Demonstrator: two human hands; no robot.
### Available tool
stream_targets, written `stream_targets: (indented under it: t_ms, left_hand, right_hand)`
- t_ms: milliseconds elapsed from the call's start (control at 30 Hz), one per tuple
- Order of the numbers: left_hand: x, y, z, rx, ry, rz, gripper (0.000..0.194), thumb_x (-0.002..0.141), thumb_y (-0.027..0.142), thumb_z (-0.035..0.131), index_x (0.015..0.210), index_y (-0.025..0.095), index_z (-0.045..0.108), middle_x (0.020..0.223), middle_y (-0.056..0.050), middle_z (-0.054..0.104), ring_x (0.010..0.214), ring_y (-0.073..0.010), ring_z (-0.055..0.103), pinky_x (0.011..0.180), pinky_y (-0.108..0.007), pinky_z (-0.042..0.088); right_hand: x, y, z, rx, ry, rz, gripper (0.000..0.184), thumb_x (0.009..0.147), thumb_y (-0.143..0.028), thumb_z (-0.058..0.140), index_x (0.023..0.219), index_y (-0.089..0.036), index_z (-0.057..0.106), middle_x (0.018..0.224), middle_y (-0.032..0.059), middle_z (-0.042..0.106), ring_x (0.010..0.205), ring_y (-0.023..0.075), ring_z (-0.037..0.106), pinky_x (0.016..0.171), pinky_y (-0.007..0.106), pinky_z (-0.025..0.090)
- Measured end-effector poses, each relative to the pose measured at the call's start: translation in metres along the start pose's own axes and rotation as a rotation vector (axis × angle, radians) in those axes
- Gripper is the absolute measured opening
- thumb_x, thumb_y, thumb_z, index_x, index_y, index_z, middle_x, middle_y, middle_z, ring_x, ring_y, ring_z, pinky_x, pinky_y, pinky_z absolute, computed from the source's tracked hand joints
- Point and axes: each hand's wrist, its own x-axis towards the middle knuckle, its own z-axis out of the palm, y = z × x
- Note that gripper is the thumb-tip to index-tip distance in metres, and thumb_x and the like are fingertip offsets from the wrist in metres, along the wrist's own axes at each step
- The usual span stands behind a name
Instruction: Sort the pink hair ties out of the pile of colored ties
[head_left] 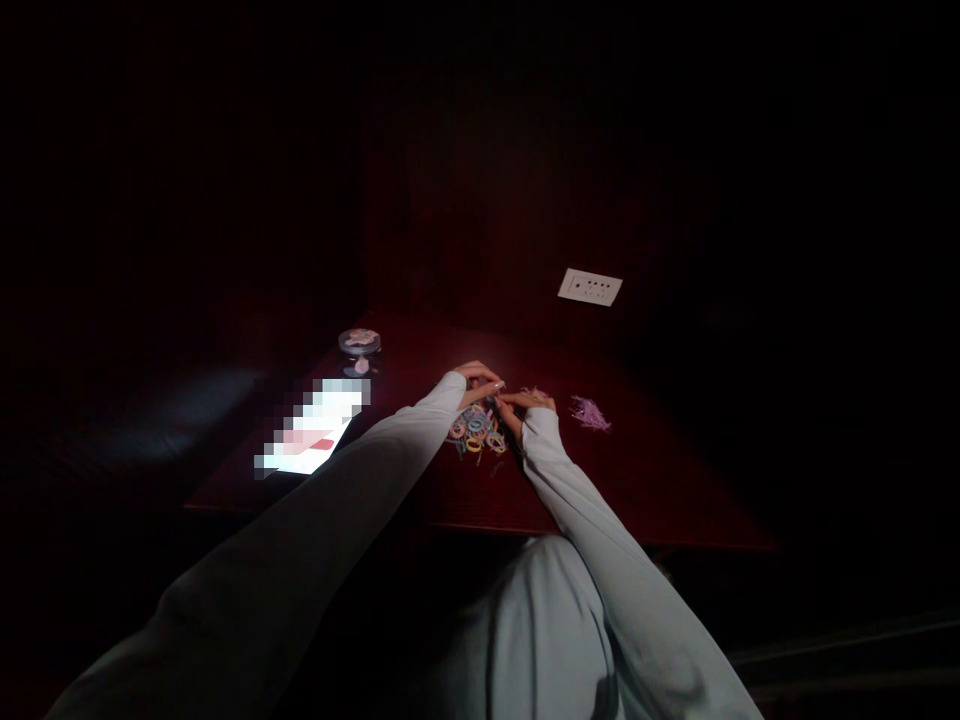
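Note:
Both my arms reach forward in pale grey sleeves over a dark red table [660,480]. My left hand [478,380] and my right hand [529,404] meet fingertip to fingertip just above a heap of small coloured elastic rings [475,432]. The fingers of both hands are pinched together on something small that I cannot make out in the dim light. A little pile of lilac strands [589,413] lies to the right of my right hand.
A lit, blurred-out phone screen [313,432] lies on the table's left part. Behind it stands a small clear round jar [360,350]. A white wall socket plate [590,287] sits on the dark wall behind. The surroundings are almost black.

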Motion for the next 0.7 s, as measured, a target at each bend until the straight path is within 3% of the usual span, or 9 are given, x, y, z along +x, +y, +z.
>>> stream_targets:
  t_ms: [300,700]
  left_hand:
    - [0.0007,0.0013,-0.0056,0.000,-0.031,-0.004,0.037,0.088,0.053,0.074,0.082,0.017,0.078,0.084,-0.004,0.067,0.071,-0.0135,0.054,0.065,-0.026,0.043]
    - [0.0023,0.0042,-0.0080,-0.003,-0.014,-0.010,0.032,0.089,0.048,0.075,0.082,0.017,0.078,0.085,-0.004,0.067,0.069,-0.0127,0.052,0.065,-0.027,0.043]
  right_hand:
    - [0.0016,0.0016,-0.0001,0.029,0.014,-0.008,0.031,0.096,-0.049,0.062,0.095,-0.027,0.084,0.082,0.0034,0.077,0.087,0.0240,0.065,0.096,0.041,0.038]
    - [0.0013,-0.0031,-0.0010,0.068,0.005,-0.001,0.025,0.094,-0.047,0.068,0.096,-0.028,0.084,0.086,0.0035,0.078,0.087,0.0243,0.066,0.095,0.040,0.039]
